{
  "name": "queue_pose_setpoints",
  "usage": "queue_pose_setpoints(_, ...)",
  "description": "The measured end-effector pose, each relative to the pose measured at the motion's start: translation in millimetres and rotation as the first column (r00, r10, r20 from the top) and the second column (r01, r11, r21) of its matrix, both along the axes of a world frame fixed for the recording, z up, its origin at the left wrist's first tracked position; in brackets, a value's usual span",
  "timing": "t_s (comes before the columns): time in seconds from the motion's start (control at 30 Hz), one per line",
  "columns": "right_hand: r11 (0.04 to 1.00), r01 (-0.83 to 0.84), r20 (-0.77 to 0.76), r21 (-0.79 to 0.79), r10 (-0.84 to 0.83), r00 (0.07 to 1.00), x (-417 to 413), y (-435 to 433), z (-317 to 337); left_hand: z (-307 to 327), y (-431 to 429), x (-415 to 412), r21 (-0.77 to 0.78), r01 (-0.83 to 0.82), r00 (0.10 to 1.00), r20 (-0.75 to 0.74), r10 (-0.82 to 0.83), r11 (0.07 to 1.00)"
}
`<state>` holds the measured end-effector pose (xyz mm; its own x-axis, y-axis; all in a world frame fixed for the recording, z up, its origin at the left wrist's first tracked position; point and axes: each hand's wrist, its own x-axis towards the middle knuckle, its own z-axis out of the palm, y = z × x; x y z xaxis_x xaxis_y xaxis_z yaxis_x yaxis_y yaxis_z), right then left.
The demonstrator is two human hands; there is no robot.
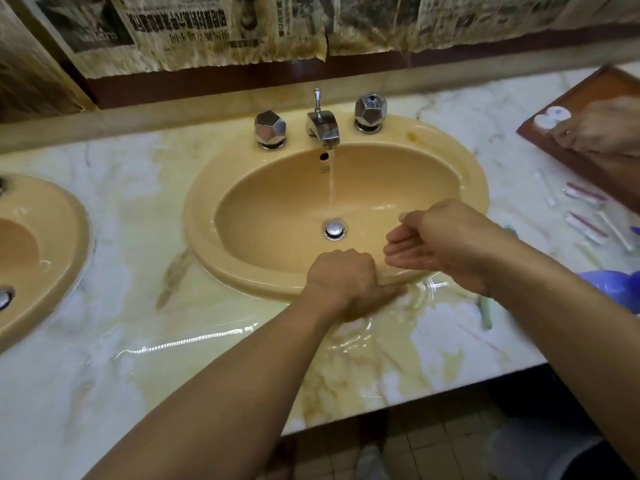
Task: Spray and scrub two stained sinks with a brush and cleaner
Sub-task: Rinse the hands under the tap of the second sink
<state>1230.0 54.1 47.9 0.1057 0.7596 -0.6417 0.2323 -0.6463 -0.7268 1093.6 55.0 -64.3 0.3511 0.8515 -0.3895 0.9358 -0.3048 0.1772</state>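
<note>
Tap (323,128) running into the sink (207,202); left hand (341,282) fisted on its rim, right hand (440,240) loose, both empty; rinsing stage, I'd judge.

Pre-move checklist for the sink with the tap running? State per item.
1. Water on: ok, the tap runs into the sink.
2. Brush in hand: not ok. The left hand is a fist on the front rim and the right hand hangs open over the basin. Neither shows a brush.
3. Cleaner in reach: cannot tell, only a cut-off blue thing at the right edge.
4. Drain open: cannot tell.
5. Counter dry: not ok, water is pooled by the front rim.
6. Second sink done: cannot tell, mostly out of frame.
</note>
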Motion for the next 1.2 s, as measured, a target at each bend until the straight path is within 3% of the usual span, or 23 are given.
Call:
queue_pose_setpoints(0.2, 0.992, 0.031, -0.007, 0.121, -0.031, 1.000, 9, 9, 3, -2, -5, -26, 0.104, 0.122, 0.992, 0.011, -0.124, 0.987)
queue_pose_setpoints(0.33, 0.972, 0.211, -0.232, 0.106, -0.183, 0.955, 6, 31, -17, -2, 2, -125, 0.123, 0.186, 0.982, -0.058, -0.180, 0.975)
queue_pose_setpoints(0.4, 0.954, 0.298, -0.405, 0.017, -0.266, 0.875, -4, 50, -32, 5, 12, -175, 0.132, 0.206, 0.978, -0.055, -0.201, 0.969)
queue_pose_setpoints(0.5, 0.913, 0.375, -0.674, -0.162, -0.380, 0.634, -26, 87, -53, 9, 26, -194, 0.069, 0.237, 0.971, -0.044, -0.235, 0.969)
queue_pose_setpoints(0.6, 0.854, 0.420, -0.777, -0.306, -0.479, 0.408, -50, 123, -64, 10, 26, -178, 0.035, 0.233, 0.968, -0.109, -0.228, 0.972)
queue_pose_setpoints(0.67, 0.825, 0.438, -0.780, -0.358, -0.522, 0.346, -62, 137, -68, 8, 20, -166, 0.011, 0.226, 0.967, -0.123, -0.223, 0.974)
queue_pose_setpoints(0.77, 0.851, 0.404, -0.761, -0.337, -0.498, 0.415, -59, 139, -66, 5, 10, -125, -0.031, 0.172, 0.983, -0.060, -0.174, 0.985)
queue_pose_setpoints(0.87, 0.925, 0.263, -0.697, -0.275, -0.380, 0.607, -33, 116, -48, 0, 8, -58, -0.046, 0.149, 0.989, -0.016, -0.149, 0.988)
queue_pose_setpoints(1.0, 0.957, 0.164, -0.439, -0.239, -0.257, 0.861, 7, 69, -20, 4, 15, 14, -0.100, 0.123, 0.989, 0.093, -0.114, 0.987)
queue_pose_setpoints(1.07, 0.963, 0.185, -0.297, -0.197, -0.238, 0.925, 23, 48, -12, 10, 17, 33, -0.155, 0.108, 0.983, 0.164, -0.082, 0.982)
queue_pose_setpoints(1.2, 0.950, 0.310, -0.096, -0.025, -0.311, 0.945, 36, 15, -18, 6, 37, 22, -0.465, 0.108, 0.913, 0.396, 0.097, 0.879)
